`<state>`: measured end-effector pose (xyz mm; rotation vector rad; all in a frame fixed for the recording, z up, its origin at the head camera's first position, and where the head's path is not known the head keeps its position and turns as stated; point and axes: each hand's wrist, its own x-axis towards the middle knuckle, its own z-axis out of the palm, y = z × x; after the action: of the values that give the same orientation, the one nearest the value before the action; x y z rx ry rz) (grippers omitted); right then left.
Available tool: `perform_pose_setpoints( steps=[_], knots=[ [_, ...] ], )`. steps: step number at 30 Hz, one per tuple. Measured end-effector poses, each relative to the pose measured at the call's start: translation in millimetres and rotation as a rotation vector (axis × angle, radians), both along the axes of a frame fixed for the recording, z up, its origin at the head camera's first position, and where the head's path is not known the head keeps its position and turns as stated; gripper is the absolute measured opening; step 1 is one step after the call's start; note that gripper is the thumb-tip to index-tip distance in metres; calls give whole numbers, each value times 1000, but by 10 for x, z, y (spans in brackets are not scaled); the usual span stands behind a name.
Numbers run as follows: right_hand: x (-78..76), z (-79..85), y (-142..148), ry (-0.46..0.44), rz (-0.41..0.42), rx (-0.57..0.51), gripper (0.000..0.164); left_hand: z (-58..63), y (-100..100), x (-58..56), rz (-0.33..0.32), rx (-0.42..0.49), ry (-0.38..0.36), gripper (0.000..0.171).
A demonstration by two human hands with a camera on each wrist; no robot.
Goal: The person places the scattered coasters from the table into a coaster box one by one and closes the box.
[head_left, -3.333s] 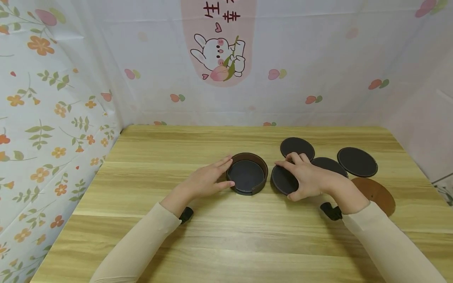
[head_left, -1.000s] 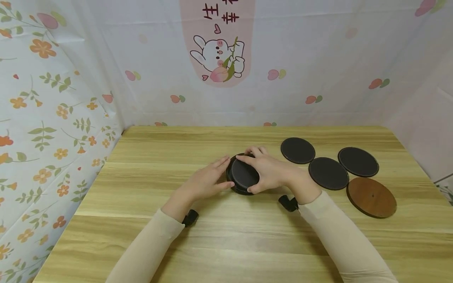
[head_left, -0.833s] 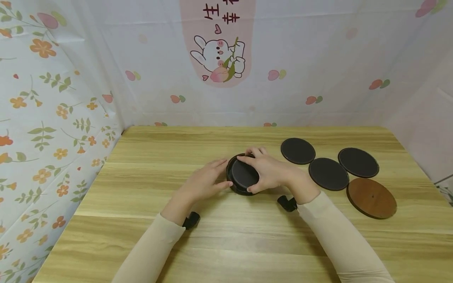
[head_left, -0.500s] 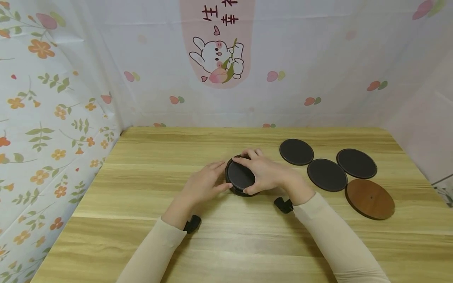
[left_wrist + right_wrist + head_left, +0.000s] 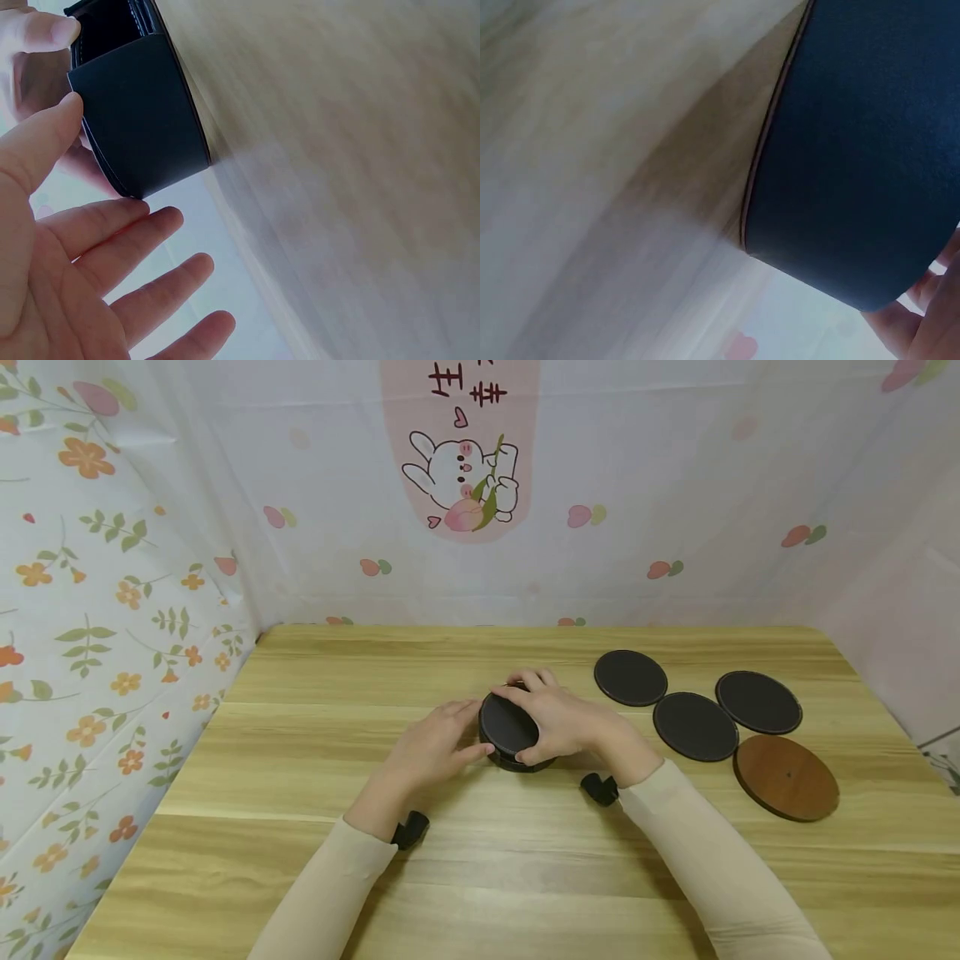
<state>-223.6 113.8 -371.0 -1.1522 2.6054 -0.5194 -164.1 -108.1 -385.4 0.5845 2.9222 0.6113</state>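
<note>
A black round coaster point(image 5: 507, 724) lies over the mouth of a round black leather coaster holder point(image 5: 517, 766), whose slotted wall point(image 5: 142, 112) shows in the left wrist view. My right hand point(image 5: 562, 718) grips the coaster by its edge, thumb near me and fingers at the far side. On the holder's left side, my left hand point(image 5: 431, 747) touches the wall with thumb and forefinger, its fingers point(image 5: 157, 292) straight and spread. The right wrist view is mostly filled by the holder's dark wall point(image 5: 847, 150). The holder's inside is largely hidden by the coaster.
Three black coasters lie flat at the right: a rear one point(image 5: 631, 677), a middle one point(image 5: 696, 726) and a far-right one point(image 5: 759, 702). A brown round disc point(image 5: 786, 777) sits nearer me. A patterned cloth point(image 5: 637, 485) hangs behind the wooden table point(image 5: 495, 877).
My right hand has carried a coaster from the right side onto the holder. In the last second the coaster shifted slightly left over the mouth. My left hand has stayed beside the holder.
</note>
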Motion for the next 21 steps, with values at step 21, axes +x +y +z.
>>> perform_pose_setpoints(
  steps=[21],
  knots=[
    [19,-24,114,-18,1,-12,91,-18,5,0,-2,26,-34,70]
  ],
)
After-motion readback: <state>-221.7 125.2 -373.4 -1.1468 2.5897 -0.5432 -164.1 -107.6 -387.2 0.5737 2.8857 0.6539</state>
